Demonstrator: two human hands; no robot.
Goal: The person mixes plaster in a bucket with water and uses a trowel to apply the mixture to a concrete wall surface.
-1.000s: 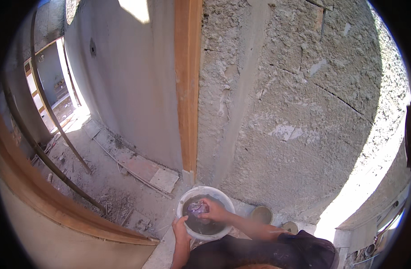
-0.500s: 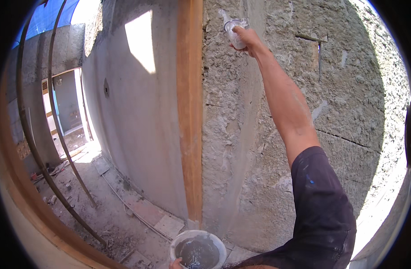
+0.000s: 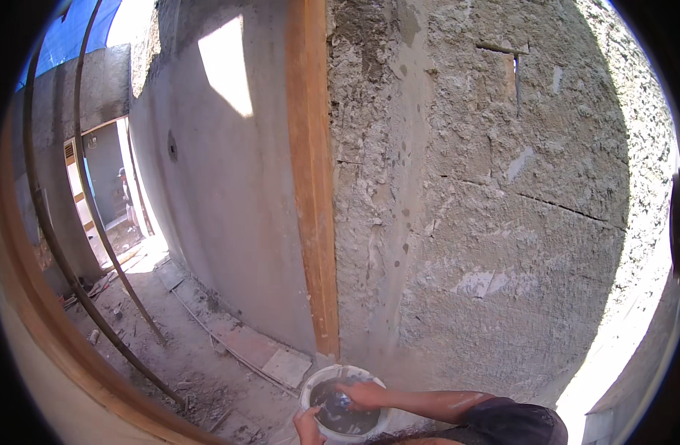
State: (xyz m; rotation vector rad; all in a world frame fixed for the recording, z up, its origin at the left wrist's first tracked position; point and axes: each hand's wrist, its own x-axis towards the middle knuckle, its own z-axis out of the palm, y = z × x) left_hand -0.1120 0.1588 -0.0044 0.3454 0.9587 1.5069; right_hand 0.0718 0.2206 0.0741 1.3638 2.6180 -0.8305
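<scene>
A round white bucket of grey, watery liquid stands low at the bottom of the view. My left hand grips its rim on the left side. Inside the opening is my right hand, closed around a clear plastic cup, which is mostly hidden by the fingers and the liquid. In front rises a rough grey cement wall. Dark wet spots dot the smoother vertical strip on it.
An orange-brown wooden post divides the rough wall from a smooth grey wall. Two thin poles lean at the left. Rubble and flat boards lie on the floor. Another person stands beyond the far doorway.
My right hand has come down from high on the wall into the bucket with the cup. Dark wet spots now show on the wall strip. A person has appeared in the doorway.
</scene>
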